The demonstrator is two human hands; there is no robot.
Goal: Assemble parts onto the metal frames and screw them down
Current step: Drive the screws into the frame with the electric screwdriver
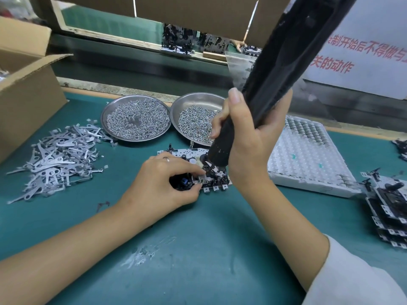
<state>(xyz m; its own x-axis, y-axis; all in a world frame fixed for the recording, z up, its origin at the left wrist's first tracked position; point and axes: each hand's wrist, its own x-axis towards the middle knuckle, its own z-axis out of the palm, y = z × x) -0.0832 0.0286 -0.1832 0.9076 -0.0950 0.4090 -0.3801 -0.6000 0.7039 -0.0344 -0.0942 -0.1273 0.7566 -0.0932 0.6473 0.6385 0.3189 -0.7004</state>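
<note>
- On the green worktop [198, 249], centre: metal frame [176, 153].
- Left hand [163, 183] fingers pinch the frame's front edge.
- Right hand [248, 137] fingers wrap the black screwdriver [279, 69], tip on the frame.

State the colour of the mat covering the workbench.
Teal green mat, seen in the head view.

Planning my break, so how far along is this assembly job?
Done: a stack of frames sits at the right. In hand: the right hand grips the electric screwdriver over the metal frame, which the left hand holds steady. Left: a big pile of metal levers and two full screw dishes.
</note>
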